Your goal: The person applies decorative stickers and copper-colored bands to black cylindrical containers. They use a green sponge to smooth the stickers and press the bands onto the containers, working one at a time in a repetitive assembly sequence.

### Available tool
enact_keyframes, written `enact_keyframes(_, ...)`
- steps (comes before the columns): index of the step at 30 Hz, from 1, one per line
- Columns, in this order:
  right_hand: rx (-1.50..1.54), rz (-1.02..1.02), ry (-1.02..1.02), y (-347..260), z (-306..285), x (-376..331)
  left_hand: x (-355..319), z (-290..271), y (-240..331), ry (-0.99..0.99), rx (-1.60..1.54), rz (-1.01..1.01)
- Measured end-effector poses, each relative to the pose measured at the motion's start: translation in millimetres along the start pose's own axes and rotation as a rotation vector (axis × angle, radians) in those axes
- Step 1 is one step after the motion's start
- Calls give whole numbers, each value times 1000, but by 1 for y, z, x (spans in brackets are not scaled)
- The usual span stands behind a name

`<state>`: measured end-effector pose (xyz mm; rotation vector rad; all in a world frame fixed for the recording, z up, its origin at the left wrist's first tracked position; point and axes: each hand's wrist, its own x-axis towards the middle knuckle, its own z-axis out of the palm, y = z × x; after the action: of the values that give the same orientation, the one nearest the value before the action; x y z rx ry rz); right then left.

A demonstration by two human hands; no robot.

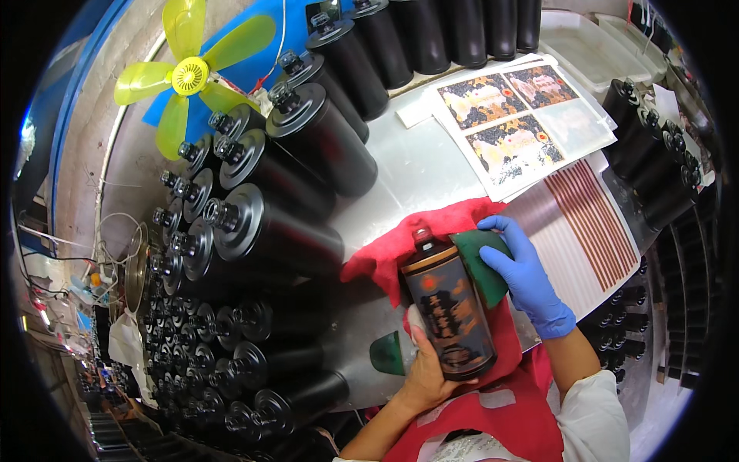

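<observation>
A black bottle (453,319) with an orange band and a patterned orange decoration lies tilted over a red cloth (385,258), its neck pointing away from me. My left hand (429,376), bare apart from something white on one digit, is closed around the bottle's lower left side. In a blue glove, my right hand (531,281) pinches a flat dark green scraper (485,269) between thumb and fingers. The scraper lies against the bottle's upper right side. A second green scraper piece (386,354) rests on the metal table, left of my left hand.
Plain black bottles (269,223) crowd the table's left side and far edge. Printed decal sheets (512,123) and a striped sheet (577,223) lie to the right. A yellow-green fan (190,75) stands far left. White trays (585,46) and more bottles (654,154) are at the far right.
</observation>
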<state>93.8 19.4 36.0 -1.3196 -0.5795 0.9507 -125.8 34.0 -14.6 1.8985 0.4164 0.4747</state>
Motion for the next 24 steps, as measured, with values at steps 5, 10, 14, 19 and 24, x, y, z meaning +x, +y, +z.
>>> enact_keyframes(5, -53, -91, 62, 11, -7, 1, -3, -2, 16, 101, 158, -32)
enact_keyframes(10, -439, -312, -46, -24, 24, -12, 19, 10, 37, 108, 785, 186)
enact_keyframes(14, -178, -175, 31, 15, -5, 1, 10, 7, 20, 83, 530, 137)
enact_keyframes(19, -121, -99, 73, 13, -19, -8, -15, 0, -7, 6, 387, 56)
enact_keyframes(24, -550, -434, -23, -31, 28, -12, 20, 7, 48, 13, 1132, 463)
